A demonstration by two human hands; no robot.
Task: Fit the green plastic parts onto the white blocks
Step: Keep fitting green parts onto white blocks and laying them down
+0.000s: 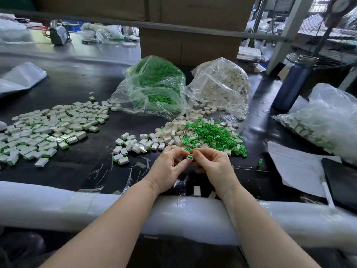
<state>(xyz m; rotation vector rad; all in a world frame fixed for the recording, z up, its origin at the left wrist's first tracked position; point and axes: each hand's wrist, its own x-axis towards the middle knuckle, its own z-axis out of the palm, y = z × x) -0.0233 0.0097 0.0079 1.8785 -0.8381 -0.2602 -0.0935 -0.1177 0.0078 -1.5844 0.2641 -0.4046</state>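
On the dark surface (81,88), a wide spread of finished blocks (48,128) lies at 9 o'clock. At 12 o'clock stand a bag of green parts (152,84) and a bag of white blocks (222,84). A loose mixed pile (202,134) lies at the centre. Just below it, the left hand (170,167) and the right hand (214,165) meet, both with curled fingers pinching one small green part (190,156) between their fingertips.
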